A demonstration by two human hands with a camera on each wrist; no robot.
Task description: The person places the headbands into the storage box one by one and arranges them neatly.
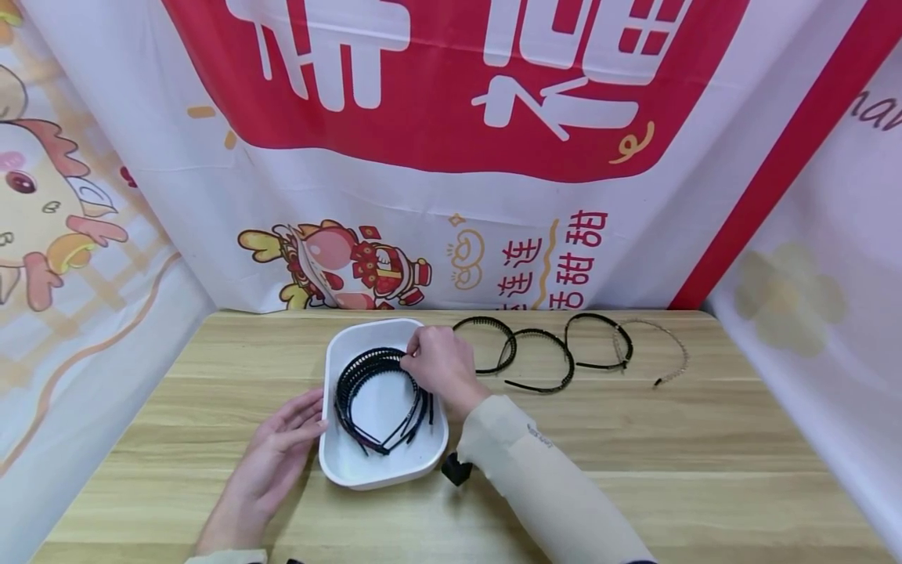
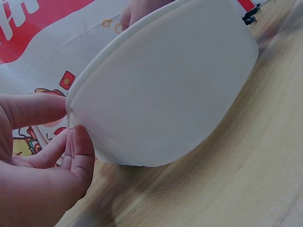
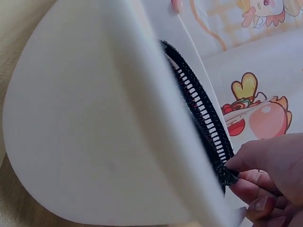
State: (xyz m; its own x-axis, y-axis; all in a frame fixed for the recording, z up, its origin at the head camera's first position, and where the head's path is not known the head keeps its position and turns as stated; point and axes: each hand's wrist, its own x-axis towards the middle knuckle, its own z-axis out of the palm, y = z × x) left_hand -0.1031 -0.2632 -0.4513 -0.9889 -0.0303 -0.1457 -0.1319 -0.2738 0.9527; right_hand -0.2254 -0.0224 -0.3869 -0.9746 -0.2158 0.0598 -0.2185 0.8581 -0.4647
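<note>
Several black headbands (image 1: 377,360) lie nested inside a white container (image 1: 384,472) on the wooden table. My right hand (image 1: 442,364) reaches over the container's far right side, and in the right wrist view its thumb and fingers (image 3: 270,175) pinch the end of the black headbands (image 3: 201,111); how many it pinches I cannot tell. At the container's left side is my left hand (image 1: 278,458). In the left wrist view that hand (image 2: 49,156) holds the container's rim (image 2: 102,54) between thumb and fingers.
Right of the container, three black headbands (image 1: 569,368) lie in a row along the table's back, with a thin, light-coloured headband (image 1: 682,348) at the row's right end. A small black object (image 1: 456,468) is beside the container's lower right. Printed cloth (image 1: 451,172) hangs behind the table (image 1: 634,501).
</note>
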